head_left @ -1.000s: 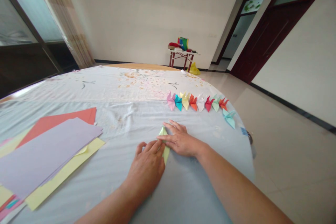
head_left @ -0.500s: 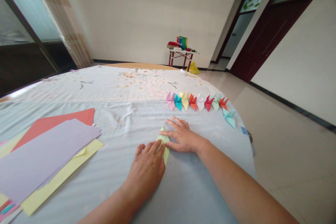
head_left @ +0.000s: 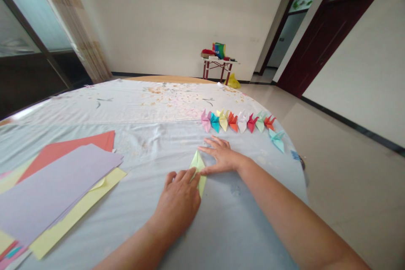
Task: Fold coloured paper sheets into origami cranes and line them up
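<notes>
A folded piece of light green paper [head_left: 197,160], narrow and pointed at its far end, lies flat on the cloth-covered table. My left hand [head_left: 180,192] rests over its left side, fingers pressing down on it and hiding part of it. My right hand [head_left: 223,156] is spread just to the right, its thumb touching the paper's right edge and the other fingers off to the side. Beyond the hands stands a row of folded paper cranes [head_left: 233,122] in several colours, with a turquoise crane [head_left: 277,140] nearer at the right.
At left lies a stack of lilac sheets [head_left: 60,185] over a red sheet [head_left: 98,140] and a yellow sheet [head_left: 79,213]. The tablecloth [head_left: 133,236] covers the round table, whose edge curves at right. A small side table [head_left: 218,62] with items stands by the wall.
My right hand has shifted slightly away, its fingers lifting off the green paper's tip, so more of the paper shows. My left hand stays pressed on it.
</notes>
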`<state>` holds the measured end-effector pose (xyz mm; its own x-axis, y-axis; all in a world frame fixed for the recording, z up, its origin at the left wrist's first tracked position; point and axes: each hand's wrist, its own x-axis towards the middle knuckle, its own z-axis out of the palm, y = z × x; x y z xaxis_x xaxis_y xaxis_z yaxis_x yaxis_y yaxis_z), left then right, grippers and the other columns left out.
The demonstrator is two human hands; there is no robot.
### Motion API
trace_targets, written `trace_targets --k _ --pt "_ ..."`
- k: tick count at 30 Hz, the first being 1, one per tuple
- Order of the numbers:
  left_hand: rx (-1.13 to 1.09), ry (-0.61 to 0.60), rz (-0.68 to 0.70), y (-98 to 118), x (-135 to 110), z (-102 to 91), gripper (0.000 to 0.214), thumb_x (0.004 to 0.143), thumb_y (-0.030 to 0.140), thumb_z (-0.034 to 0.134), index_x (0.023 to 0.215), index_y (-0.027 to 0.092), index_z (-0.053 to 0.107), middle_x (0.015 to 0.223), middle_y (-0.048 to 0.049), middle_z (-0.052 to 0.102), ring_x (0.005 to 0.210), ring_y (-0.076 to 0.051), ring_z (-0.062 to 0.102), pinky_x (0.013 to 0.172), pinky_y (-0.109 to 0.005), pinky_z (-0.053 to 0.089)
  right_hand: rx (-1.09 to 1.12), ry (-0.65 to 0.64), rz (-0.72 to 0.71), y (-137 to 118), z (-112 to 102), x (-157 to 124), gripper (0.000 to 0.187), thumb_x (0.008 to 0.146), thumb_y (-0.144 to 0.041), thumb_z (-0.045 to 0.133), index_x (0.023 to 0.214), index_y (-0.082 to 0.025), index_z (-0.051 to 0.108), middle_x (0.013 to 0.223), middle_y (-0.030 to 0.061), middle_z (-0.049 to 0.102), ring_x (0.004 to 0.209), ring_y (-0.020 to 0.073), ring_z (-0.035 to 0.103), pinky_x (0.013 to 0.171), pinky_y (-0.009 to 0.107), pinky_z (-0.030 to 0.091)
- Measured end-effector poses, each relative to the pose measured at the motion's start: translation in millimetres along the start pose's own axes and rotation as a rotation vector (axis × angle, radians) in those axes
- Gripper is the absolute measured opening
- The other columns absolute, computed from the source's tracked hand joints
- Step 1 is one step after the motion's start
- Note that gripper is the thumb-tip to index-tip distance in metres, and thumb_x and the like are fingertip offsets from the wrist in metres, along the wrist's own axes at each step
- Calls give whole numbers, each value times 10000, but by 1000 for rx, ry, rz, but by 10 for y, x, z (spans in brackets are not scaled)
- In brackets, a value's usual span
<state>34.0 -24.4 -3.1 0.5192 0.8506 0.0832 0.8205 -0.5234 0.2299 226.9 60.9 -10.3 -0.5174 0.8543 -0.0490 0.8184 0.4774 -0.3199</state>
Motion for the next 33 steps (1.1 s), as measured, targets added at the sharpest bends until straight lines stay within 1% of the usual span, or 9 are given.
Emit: trace_targets --k 2,6,8,10,13,16,24,30,33 --pt "-3 12 10 -20 3 -12 377 809 182 380 1145 247 539 1209 -59 555 1047 -223 503 908 -432 293 19 91 -18 -10 -6 -22 759 654 -669 543 1307 -312 392 1422 80 278 1301 330 166 1013 521 152" --pt "-65 15 63 -124 33 -53 364 822 182 367 1122 267 554 1178 -35 579 1025 -216 513 859 -394 331 38 282 -37 -82 13 -124 414 772 -471 556 1142 -286 575 1276 64 462 1203 261 320 969 443 242" --pt "-126 11 84 -194 57 -67 392 824 167 364 1163 279 525 1152 -22 599 1011 -205 517 846 -375 338 47 298 -54 -134 50 -190 299 777 -405 579 1043 -279 635 1166 58 530 1130 240 374 930 415 270" --pt "-168 16 92 -254 80 -67 401 831 171 367 1188 288 506 1115 -15 620 996 -198 519 844 -370 334 64 285 -63 -188 98 -249 257 767 -395 601 983 -267 659 1067 57 564 1058 226 407 891 393 288" --pt "-176 35 97 -305 95 -46 356 846 232 390 1167 308 524 1107 -1 624 1011 -207 501 848 -379 327 89 270 -56 -258 167 -305 277 753 -437 607 952 -252 663 987 55 575 1002 219 417 851 373 301" --pt "-157 46 99 -311 85 -16 318 850 274 407 1132 309 551 1134 3 608 1034 -216 479 851 -384 324 93 270 -34 -304 207 -328 310 750 -468 598 964 -250 652 981 53 573 999 225 409 837 367 304" --pt "-135 65 118 -294 66 47 327 875 290 367 1159 288 530 1141 -11 586 1048 -208 450 871 -379 322 64 288 51 -384 276 -384 387 736 -511 579 1035 -265 592 1139 54 514 1099 244 365 907 406 278" --pt "-131 65 123 -312 78 65 289 861 285 390 1093 290 563 1133 -5 587 1052 -214 451 866 -386 322 51 254 91 -470 324 -435 571 671 -598 583 1106 -231 533 1316 95 395 1258 286 229 1001 451 200" --pt "-130 66 127 -312 77 61 300 860 283 379 1094 283 567 1130 -19 591 1054 -220 454 870 -393 318 77 215 83 -504 319 -480 734 598 -665 594 1169 -215 488 1365 116 335 1289 295 186 1023 458 170"
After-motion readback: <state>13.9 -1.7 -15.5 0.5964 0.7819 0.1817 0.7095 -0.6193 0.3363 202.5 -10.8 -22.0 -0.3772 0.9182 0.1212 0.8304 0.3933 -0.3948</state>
